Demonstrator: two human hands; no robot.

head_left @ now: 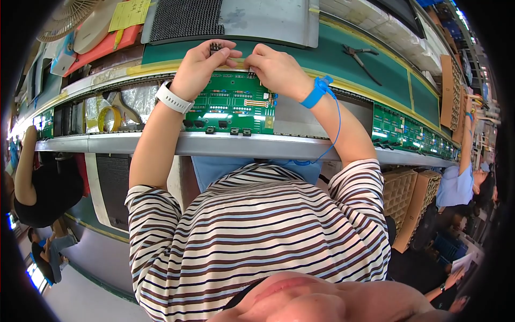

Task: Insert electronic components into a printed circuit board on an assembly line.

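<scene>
A green circuit board point(228, 107) lies on the rail in front of me, with small parts across it and black ones along its near edge. Over its far left corner, my left hand point(203, 67) is closed around several small black components point(215, 47), which stick up between thumb and fingers. My right hand point(276, 70) pinches at the board's far edge, close to the right corner. Just under those fingertips sits a small dark component point(251, 73); the fingers partly cover it, and whether they grip it is unclear.
Beyond the board is a grey tray point(268, 24) with rows of black components. Pliers point(362, 60) lie on the green mat at right. More circuit boards point(413, 131) stand along the rail. A yellow tape roll point(109, 118) is at left. A blue cord point(339, 126) trails from my right wristband.
</scene>
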